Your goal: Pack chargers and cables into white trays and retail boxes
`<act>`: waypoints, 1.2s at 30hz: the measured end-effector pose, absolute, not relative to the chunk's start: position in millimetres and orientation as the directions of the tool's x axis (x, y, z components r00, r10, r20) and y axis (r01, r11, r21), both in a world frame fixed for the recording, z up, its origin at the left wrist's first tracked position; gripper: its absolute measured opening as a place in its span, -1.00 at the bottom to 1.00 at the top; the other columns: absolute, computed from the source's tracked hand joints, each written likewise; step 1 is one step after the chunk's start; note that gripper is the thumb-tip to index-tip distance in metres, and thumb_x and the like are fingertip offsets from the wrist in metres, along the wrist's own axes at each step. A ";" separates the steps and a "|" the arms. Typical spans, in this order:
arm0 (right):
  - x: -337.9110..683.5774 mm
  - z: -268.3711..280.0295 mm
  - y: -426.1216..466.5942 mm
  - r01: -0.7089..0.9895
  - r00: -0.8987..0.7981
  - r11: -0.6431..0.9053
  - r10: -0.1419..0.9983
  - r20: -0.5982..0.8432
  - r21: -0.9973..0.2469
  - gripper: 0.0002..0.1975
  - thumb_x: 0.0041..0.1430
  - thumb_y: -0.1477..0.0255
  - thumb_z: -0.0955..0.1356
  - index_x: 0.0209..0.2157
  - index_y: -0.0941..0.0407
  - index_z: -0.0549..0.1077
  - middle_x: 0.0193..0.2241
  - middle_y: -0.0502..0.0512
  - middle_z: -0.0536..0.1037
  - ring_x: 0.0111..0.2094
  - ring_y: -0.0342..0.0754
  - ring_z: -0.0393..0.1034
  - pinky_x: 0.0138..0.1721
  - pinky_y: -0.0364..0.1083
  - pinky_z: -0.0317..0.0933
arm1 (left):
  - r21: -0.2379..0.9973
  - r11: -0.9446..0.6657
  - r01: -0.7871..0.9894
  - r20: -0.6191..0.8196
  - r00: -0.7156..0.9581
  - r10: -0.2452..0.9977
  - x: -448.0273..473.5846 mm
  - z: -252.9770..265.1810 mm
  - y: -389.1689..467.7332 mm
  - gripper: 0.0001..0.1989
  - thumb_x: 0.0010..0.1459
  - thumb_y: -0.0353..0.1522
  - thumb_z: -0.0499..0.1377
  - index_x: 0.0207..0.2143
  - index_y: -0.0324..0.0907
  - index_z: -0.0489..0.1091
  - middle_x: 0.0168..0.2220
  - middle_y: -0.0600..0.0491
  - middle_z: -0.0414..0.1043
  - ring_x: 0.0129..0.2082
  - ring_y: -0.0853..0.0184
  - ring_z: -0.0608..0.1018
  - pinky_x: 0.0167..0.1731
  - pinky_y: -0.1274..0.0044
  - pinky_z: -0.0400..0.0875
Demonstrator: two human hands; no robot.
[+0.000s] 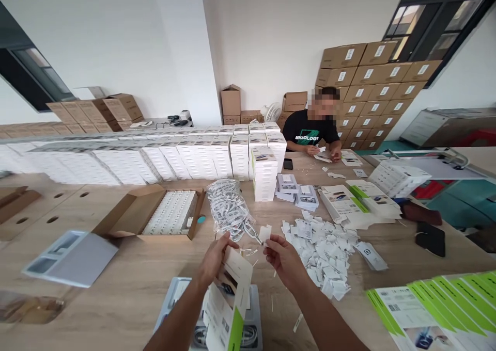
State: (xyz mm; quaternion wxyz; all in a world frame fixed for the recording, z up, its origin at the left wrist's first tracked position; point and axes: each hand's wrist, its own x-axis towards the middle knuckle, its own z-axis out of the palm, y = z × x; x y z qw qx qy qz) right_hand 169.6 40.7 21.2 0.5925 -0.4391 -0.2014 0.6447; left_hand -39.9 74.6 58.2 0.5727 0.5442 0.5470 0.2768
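Left hand (214, 260) grips a white-and-green box (243, 276) at its right, above a tray (254, 302); right hand (284, 259) pinches a small white card (265, 233). Step appears to be card handling; laying it on the paper pile (323, 255) right of that hand would call for loosening only its pinch.

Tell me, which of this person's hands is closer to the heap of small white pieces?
The right. The right hand is just left of the heap; the left hand is farther left, holding a white-and-green carton.
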 end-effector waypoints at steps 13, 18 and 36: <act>175.6 88.1 15.1 0.436 -0.034 0.444 0.878 0.478 -0.783 -0.84 0.24 0.44 0.30 -0.22 0.07 0.52 -0.24 0.13 0.58 -0.24 -0.04 0.49 -0.21 -0.08 0.38 | 0.959 0.159 0.234 -0.255 0.474 0.843 -60.7 115.9 79.0 -0.73 0.01 -0.19 0.28 -0.37 -0.24 0.47 -0.40 0.04 0.49 -0.38 0.30 0.47 -0.36 0.52 0.30; 184.6 97.2 18.6 0.690 -0.359 0.695 0.573 0.737 -0.203 -0.74 0.23 0.58 0.28 -0.09 0.10 0.49 -0.13 0.19 0.55 -0.16 0.00 0.46 -0.19 -0.07 0.39 | 0.990 0.061 0.124 -0.118 0.530 0.840 -33.3 136.8 60.5 -0.78 0.13 -0.24 0.18 -0.29 -0.22 0.44 -0.39 0.07 0.46 -0.37 0.32 0.44 -0.36 0.53 0.28; 187.6 103.2 24.3 0.707 -0.366 0.704 0.447 0.816 -0.068 -0.66 0.17 0.65 0.32 -0.02 0.12 0.45 -0.15 0.25 0.53 -0.15 0.03 0.44 -0.18 -0.01 0.40 | 0.997 -0.078 0.021 0.060 0.448 0.892 -24.0 147.3 48.4 -0.78 0.14 -0.33 0.14 -0.17 -0.17 0.49 -0.36 0.09 0.44 -0.34 0.34 0.42 -0.31 0.55 0.30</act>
